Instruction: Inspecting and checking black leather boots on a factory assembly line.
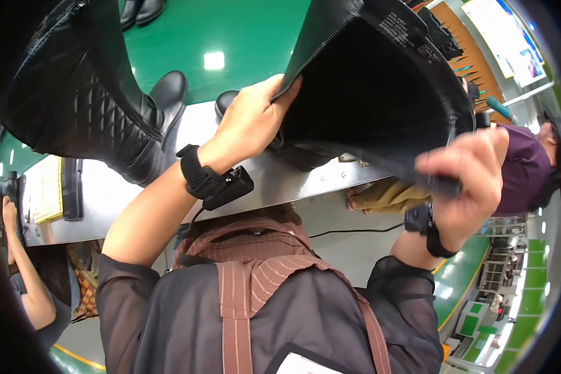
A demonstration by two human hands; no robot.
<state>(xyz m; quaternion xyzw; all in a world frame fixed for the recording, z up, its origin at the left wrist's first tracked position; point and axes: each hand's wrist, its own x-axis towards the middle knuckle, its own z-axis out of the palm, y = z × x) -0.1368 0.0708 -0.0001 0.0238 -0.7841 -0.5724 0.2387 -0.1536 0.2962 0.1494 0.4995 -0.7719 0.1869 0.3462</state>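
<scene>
Left hand (254, 119) pinching the boot (371, 93), left edge. Right hand (470, 177) near-right of it, curled round some blurry dark thing (441, 184).

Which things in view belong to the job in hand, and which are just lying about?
In use:
Opened black boot, its edge gripped by the left hand
Blurred dark item in the right hand, kind unclear

Seemingly lying about:
Quilted black boot, untouched, perhaps part of the job
Yellow flat item
Long black item beside it
Black footwear at the top edge
</scene>
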